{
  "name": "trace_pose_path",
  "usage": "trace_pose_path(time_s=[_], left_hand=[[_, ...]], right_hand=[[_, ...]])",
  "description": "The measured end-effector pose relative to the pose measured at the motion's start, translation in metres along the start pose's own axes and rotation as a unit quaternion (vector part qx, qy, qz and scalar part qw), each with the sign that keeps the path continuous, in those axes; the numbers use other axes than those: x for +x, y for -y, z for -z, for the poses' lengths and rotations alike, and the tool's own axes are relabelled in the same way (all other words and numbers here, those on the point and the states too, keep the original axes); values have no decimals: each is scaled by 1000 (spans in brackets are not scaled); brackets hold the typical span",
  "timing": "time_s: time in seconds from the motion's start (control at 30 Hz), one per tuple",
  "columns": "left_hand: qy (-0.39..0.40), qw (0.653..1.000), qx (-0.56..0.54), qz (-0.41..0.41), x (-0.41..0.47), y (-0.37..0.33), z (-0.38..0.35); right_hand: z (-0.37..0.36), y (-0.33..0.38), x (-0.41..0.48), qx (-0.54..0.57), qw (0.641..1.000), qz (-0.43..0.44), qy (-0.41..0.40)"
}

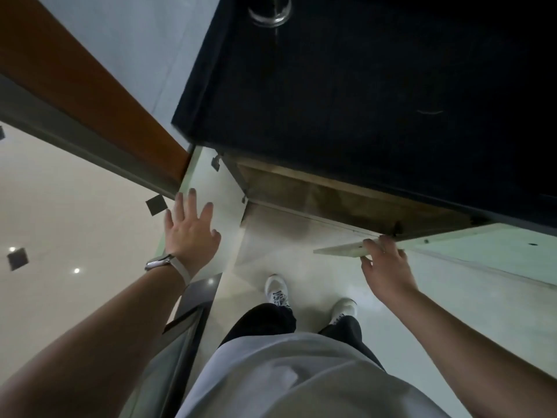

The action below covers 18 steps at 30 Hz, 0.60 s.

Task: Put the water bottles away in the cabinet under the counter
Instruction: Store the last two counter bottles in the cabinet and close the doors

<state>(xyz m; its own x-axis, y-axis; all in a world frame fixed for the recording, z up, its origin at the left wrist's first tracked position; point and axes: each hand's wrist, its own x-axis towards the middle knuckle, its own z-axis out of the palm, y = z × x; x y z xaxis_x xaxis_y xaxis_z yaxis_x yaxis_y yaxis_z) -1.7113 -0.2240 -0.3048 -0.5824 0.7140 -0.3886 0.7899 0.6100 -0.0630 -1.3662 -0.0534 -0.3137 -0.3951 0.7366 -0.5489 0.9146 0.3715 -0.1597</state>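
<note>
Cabinet under the dark counter stands open, its wooden interior showing no water bottles. Left hand, wearing a wristwatch, lies flat with fingers spread against the left door, gripping nothing. Right hand curls its fingers over the top edge of the right door. A glass sits on the counter.
</note>
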Motion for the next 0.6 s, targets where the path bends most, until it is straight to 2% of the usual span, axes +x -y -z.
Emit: trace_pose_path(time_s=[0.17,0.27,0.4,0.6], left_hand=[[24,994,-91,53,-5,12,-4],[12,992,-106,59,-7,8,-2],[3,979,-171,109,-4,-1,6],[13,969,-229,95,-4,-23,7]], right_hand=[[15,16,13,-55,998,-7,0],[19,20,18,-75,997,-2,-21],[23,20,28,-80,997,-3,-12],[41,7,43,-201,979,22,-27]])
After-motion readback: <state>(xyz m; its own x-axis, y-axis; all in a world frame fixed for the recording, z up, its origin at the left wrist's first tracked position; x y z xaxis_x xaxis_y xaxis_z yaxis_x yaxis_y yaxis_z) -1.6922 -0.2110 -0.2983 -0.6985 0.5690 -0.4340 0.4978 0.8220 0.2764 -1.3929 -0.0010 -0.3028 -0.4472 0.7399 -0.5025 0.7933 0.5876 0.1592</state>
